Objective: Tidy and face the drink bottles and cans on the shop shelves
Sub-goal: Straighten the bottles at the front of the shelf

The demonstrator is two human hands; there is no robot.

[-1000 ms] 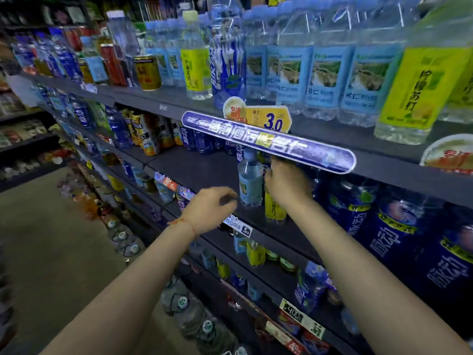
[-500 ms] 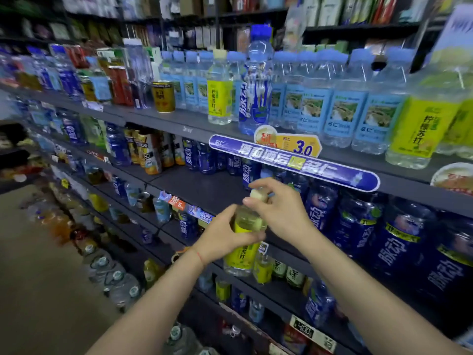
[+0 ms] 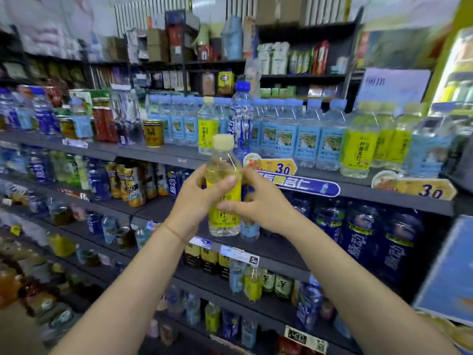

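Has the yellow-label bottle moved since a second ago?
Yes. The yellow-label bottle has come up off the middle shelf, its cap now level with the 3.0 price tag.

Two hands [image 3: 197, 201]; one held bottle [image 3: 224, 185]

Dark shop shelves [image 3: 163, 156] carry blue-labelled water bottles [image 3: 307, 139] beside yellow-labelled bottles [image 3: 358, 147].

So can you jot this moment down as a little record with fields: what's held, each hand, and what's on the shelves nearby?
held: yellow-label bottle, upright, in front of the shelves
left hand: grips the bottle's left side
right hand: fingers on its right side
top shelf: blue-label bottles, more yellow ones, a gold can
price tag: 3.0
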